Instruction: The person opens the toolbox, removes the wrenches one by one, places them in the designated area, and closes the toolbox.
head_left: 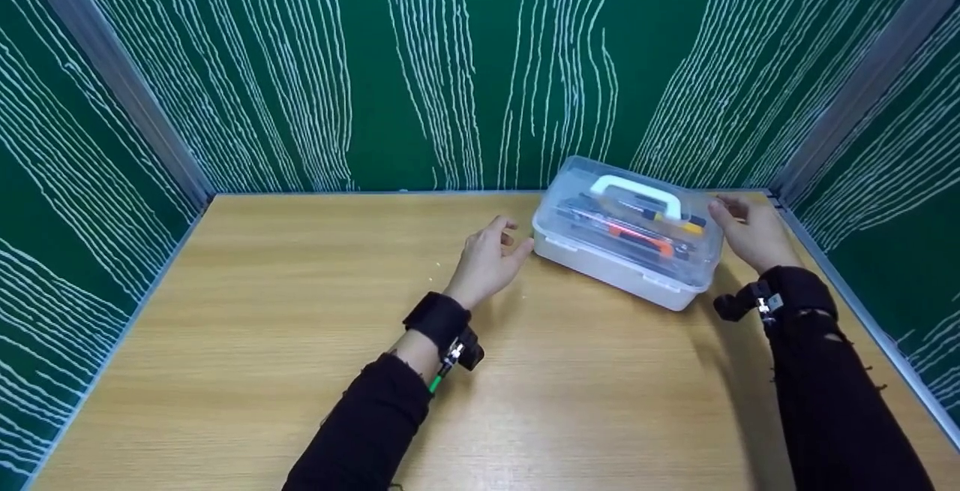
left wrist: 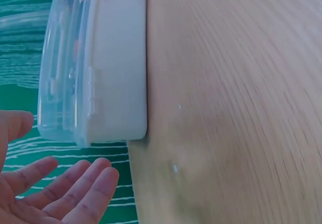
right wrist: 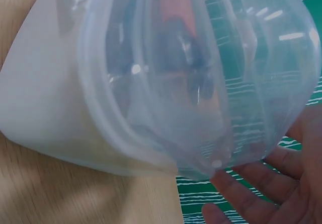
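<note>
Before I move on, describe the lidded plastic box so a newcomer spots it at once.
On the light wooden table, look far right. Between the bare left hand and bare right hand sits the rectangular plastic box, set apart by its white base, clear lid and arched white handle.

Honestly can't tell what most of the stuff in the clear-lidded plastic box (head_left: 607, 269) is. The orange piece (head_left: 664, 248) and yellow piece (head_left: 691, 227) are just blurry shapes through the lid, and the right wrist view is even mushier. Both wrist cams chop the box off at the top. The left hand (head_left: 486, 262) gets cropped at the left and bottom in its own view, the right hand (head_left: 757, 236) at the right, with some fingertips lost behind the lid. Black sleeves (head_left: 840, 401) run out the bottom. Those white specks (left wrist: 175, 168)? Way too tiny to ID.
</note>
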A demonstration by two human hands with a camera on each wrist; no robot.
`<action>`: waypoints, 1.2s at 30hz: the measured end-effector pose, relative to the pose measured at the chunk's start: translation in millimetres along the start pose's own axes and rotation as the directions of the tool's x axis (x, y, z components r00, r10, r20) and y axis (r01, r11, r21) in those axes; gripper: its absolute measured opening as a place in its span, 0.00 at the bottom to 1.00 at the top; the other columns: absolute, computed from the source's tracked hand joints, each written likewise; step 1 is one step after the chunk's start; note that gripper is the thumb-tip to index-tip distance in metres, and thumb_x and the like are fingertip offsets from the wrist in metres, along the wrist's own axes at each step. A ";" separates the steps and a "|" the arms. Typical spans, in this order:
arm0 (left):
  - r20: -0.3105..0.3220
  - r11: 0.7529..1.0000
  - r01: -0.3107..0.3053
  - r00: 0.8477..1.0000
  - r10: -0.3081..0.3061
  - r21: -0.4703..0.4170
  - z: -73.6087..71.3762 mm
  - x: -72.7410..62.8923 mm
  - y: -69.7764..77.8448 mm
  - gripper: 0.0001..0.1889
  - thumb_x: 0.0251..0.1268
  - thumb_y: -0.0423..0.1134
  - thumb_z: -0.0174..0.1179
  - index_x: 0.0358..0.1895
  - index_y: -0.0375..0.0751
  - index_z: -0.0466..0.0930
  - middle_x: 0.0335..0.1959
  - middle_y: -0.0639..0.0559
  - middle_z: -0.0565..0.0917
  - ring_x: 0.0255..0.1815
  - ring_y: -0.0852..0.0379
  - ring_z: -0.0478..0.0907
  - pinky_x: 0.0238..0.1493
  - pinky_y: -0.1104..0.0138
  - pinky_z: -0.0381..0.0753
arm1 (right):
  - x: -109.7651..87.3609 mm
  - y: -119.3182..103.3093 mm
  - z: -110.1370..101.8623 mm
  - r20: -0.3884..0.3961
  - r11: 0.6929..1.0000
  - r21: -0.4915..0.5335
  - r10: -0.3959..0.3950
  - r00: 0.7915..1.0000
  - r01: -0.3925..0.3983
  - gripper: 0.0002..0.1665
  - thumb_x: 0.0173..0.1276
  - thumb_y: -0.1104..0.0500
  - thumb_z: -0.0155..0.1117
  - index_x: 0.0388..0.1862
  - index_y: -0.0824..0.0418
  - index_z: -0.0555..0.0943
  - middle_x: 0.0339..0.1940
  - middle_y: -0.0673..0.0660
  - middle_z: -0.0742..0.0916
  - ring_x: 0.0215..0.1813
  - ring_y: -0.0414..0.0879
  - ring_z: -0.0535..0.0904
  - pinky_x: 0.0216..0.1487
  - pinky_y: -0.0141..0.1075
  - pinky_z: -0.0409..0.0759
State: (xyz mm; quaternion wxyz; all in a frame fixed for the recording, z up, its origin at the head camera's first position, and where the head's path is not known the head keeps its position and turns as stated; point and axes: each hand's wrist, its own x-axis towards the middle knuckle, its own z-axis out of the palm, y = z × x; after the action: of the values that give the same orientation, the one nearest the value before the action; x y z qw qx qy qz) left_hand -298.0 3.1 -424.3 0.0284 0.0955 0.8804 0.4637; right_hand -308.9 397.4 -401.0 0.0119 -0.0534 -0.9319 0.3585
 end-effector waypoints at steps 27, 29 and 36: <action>-0.052 0.997 -0.006 0.999 0.002 -0.082 20.0 9.3 8.2 0.25 0.82 0.48 0.61 0.73 0.42 0.73 0.49 0.48 0.83 0.45 0.56 0.81 0.41 0.68 0.81 | -16.0 -4.5 -4.3 0.100 0.999 0.035 -0.015 0.995 0.011 0.46 0.88 0.35 0.41 0.85 0.69 0.60 0.82 0.77 0.68 0.83 0.75 0.60 0.79 0.70 0.65; -0.060 0.996 -0.022 0.998 0.017 -0.084 20.1 8.7 6.1 0.25 0.82 0.48 0.61 0.73 0.41 0.73 0.48 0.47 0.83 0.45 0.55 0.81 0.42 0.68 0.81 | -18.2 -3.6 -3.5 0.108 0.999 0.031 -0.022 0.994 0.018 0.46 0.88 0.35 0.41 0.85 0.69 0.60 0.82 0.78 0.68 0.83 0.76 0.61 0.79 0.70 0.65; -0.096 0.994 -0.052 0.994 0.042 -0.101 16.7 5.7 -1.5 0.23 0.82 0.49 0.61 0.69 0.40 0.77 0.54 0.42 0.84 0.55 0.48 0.85 0.53 0.60 0.87 | -27.2 -4.6 1.4 0.106 0.999 0.035 -0.045 0.993 0.041 0.46 0.87 0.34 0.43 0.84 0.70 0.61 0.81 0.78 0.69 0.82 0.76 0.62 0.79 0.70 0.66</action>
State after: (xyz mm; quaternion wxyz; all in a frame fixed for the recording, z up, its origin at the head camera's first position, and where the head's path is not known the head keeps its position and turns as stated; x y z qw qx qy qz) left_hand -301.5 17.0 -434.9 -0.0191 0.0928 0.8532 0.5129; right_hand -282.4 390.1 -398.5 -0.0294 -0.0140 -0.9261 0.3758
